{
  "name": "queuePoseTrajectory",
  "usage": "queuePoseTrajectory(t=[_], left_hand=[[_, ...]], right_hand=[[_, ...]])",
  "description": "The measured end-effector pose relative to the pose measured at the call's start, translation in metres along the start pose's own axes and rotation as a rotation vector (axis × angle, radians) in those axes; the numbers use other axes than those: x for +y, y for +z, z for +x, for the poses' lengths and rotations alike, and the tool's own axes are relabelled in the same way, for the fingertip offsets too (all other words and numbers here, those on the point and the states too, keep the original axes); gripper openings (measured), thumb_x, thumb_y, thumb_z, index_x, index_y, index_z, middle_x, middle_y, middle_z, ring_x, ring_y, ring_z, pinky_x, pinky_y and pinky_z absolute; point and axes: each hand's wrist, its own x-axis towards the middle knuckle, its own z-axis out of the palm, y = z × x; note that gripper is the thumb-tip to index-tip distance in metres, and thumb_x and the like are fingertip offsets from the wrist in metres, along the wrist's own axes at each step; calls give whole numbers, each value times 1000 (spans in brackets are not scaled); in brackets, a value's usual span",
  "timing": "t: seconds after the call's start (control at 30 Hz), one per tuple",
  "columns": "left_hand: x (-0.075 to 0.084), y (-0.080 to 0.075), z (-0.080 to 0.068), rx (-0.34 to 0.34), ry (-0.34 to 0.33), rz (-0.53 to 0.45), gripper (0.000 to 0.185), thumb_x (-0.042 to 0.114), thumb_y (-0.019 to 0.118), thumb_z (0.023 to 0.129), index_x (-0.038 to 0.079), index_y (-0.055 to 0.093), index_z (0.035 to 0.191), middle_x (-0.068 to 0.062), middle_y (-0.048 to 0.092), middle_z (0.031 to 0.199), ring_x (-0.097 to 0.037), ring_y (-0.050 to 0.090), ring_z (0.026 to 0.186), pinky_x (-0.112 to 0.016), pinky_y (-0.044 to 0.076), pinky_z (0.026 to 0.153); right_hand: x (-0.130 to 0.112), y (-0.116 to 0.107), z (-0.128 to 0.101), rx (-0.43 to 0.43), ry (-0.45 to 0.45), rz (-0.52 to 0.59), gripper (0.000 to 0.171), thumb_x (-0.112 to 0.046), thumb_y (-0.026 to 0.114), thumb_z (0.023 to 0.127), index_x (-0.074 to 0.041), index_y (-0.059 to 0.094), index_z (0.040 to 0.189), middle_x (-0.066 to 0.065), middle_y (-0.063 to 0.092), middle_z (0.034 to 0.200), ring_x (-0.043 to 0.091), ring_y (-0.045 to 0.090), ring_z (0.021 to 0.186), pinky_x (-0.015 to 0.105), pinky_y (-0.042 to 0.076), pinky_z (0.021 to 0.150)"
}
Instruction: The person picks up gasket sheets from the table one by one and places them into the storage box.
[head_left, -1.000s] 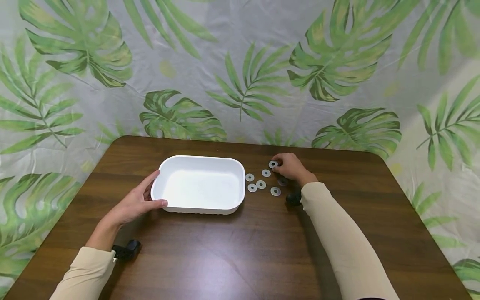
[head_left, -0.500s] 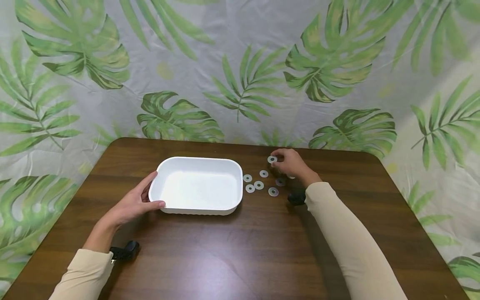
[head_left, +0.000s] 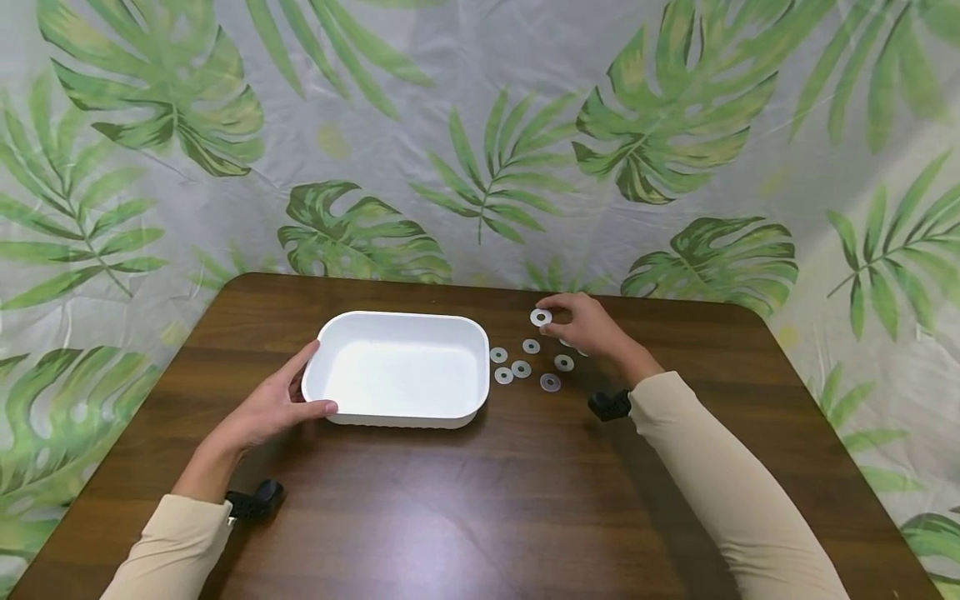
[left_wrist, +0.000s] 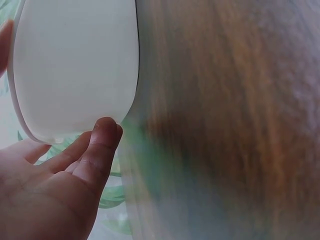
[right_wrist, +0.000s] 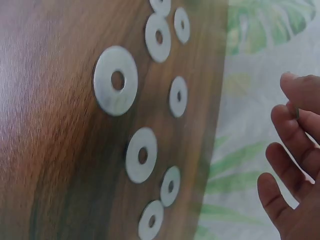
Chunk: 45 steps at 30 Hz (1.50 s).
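A white rectangular dish (head_left: pixel 405 371) with rounded corners sits on the brown table. At its left end, my left hand (head_left: pixel 273 404) grips it, with the thumb along the near corner and the other fingers around the far side. The left wrist view shows the fingers (left_wrist: pixel 102 140) against the dish wall (left_wrist: pixel 75 65). My right hand (head_left: pixel 588 323) pinches a flat metal washer (head_left: pixel 541 317) between thumb and fingers, above the table's far side. Several more washers lie nearby, one (head_left: pixel 551 382) nearest me and another (head_left: pixel 498 355) close to the dish. In the right wrist view, the pinched washer is mostly hidden.
The wooden table (head_left: pixel 450 517) ends at a far edge, with a leaf-patterned cloth (head_left: pixel 495 167) hanging behind it. Loose washers (right_wrist: pixel 116 81) are spread to the right of the dish, some touching each other. A black band device sits on each wrist.
My right hand has lifted the washer slightly and moved it away from the others; the washers under the hand show more now. The left hand and the dish stay in place.
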Motion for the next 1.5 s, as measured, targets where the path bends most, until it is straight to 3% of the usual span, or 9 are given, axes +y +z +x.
queuePoseTrajectory(t=[0.63, 1.13, 1.37, 1.5], left_hand=[[1, -1, 2, 6, 2, 6, 105, 19, 76, 87, 8, 2, 161, -29, 19, 162, -37, 43, 132, -8, 42, 84], [3, 1, 2, 11, -12, 18, 105, 20, 77, 87, 7, 3, 161, -30, 22, 161, -38, 43, 132, -8, 42, 84], [2, 1, 0, 10, -17, -12, 105, 18, 77, 87, 7, 2, 160, -28, 18, 163, -38, 41, 134, -8, 41, 84], [2, 1, -1, 7, -17, -21, 105, 18, 76, 87, 7, 2, 160, -28, 17, 163, -38, 41, 134, -8, 42, 84]], right_hand=[[-51, 0, -10, -47, -138, 147, 43, -20, 71, 93, -11, 62, 133, 10, 63, 133, 28, 57, 124, 50, 47, 101], [-84, 21, -1, -77, -232, 230, 40, -17, 71, 92, -8, 63, 131, 9, 65, 130, 25, 60, 121, 43, 51, 94], [-101, 35, 5, -103, -273, 263, 40, -16, 71, 92, -7, 64, 130, 10, 66, 127, 26, 59, 118, 47, 49, 94], [-111, 43, 11, -113, -292, 263, 39, -17, 71, 91, -8, 65, 129, 7, 68, 124, 23, 59, 116, 39, 48, 91]])
